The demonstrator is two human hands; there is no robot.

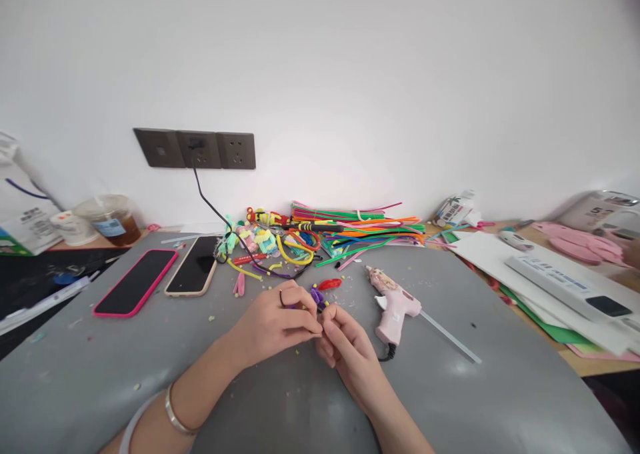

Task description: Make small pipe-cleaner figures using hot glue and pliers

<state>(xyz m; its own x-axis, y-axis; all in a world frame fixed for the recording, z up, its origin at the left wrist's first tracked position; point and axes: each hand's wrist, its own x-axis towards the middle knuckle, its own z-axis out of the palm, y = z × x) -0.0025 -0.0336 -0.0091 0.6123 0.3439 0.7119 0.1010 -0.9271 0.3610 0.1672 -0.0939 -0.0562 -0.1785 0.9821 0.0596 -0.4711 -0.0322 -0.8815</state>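
left hand (283, 322) and right hand (345, 337) meet, fingers pinching a mostly hidden dark piece (321, 310), probably to steady it; the glue gun (397, 309) lies at two o'clock, seemingly within reach.

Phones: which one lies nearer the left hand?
The beige-cased phone, on the right of the pair; the pink-cased phone lies farther left, away from the left hand.
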